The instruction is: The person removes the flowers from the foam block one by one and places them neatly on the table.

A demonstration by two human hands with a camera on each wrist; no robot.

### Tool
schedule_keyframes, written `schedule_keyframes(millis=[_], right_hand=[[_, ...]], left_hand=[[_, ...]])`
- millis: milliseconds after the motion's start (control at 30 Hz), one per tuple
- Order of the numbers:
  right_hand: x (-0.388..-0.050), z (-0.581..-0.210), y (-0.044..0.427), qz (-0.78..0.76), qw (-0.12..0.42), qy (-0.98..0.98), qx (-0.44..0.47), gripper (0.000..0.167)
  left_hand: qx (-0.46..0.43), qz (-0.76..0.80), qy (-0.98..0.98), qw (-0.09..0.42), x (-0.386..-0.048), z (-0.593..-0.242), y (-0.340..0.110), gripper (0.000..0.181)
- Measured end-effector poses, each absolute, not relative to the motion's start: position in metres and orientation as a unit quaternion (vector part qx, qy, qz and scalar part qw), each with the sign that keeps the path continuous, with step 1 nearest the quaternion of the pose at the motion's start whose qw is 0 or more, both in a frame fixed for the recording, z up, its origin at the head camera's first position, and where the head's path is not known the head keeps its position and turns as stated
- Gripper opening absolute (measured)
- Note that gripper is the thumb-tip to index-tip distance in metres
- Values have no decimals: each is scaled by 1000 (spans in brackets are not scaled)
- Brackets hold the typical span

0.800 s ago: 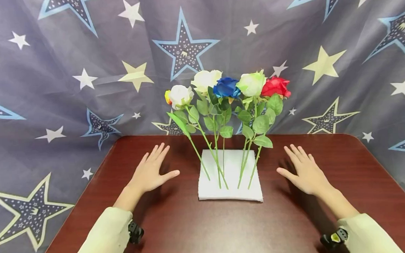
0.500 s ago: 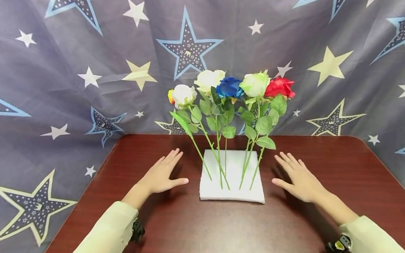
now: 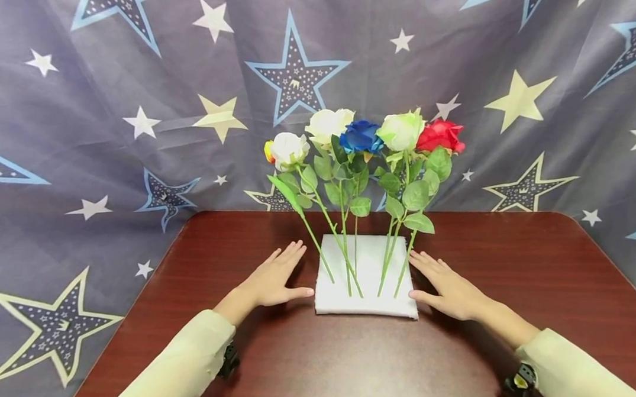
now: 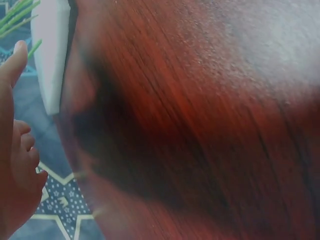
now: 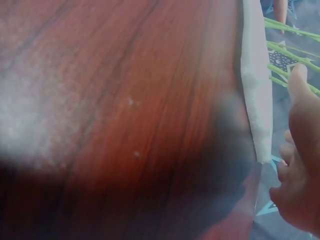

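Observation:
A white foam block [image 3: 366, 306] lies on the table with several artificial flowers standing in it: a white one [image 3: 288, 150], a cream one [image 3: 329, 126], a blue rose [image 3: 361, 137], a pale green one [image 3: 401, 130] and a red rose [image 3: 440, 136]. My left hand [image 3: 273, 278], fingers spread, is at the block's left side, thumb tip by its edge. On the opposite side my right hand [image 3: 450, 286] has its fingertips at the block's right edge. Neither hand grips anything. Part of the left hand [image 4: 22, 165] and the block [image 4: 52, 55] show in the left wrist view.
A dark red-brown wooden table [image 3: 352, 363] carries the block. Behind it hangs a grey curtain [image 3: 365, 60] printed with stars. A green bud [image 3: 286, 192] and a small yellow-orange bloom [image 3: 269, 151] are on the left of the flowers.
Both hands have moved inward, the left to the right and the right to the left, closing in on the block's sides. The flowers stand the same way.

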State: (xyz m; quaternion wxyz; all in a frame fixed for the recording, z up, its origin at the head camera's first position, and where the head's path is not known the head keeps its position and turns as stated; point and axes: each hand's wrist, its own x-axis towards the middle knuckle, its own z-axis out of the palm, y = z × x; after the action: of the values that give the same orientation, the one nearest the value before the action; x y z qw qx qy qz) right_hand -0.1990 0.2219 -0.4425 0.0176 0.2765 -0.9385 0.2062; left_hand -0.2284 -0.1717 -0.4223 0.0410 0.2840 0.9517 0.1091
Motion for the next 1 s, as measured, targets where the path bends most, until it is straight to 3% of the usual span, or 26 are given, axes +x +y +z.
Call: schedule_keyframes(millis=[433,1000], right_hand=[[-203,-442,212,187,25,-928,320,79],[-212,-455,204,196,26,-916,350,76]], left_hand=[[325,78,938,87,-239,-432,-144,91],[332,79,936,81,-238,-436,-132,92]])
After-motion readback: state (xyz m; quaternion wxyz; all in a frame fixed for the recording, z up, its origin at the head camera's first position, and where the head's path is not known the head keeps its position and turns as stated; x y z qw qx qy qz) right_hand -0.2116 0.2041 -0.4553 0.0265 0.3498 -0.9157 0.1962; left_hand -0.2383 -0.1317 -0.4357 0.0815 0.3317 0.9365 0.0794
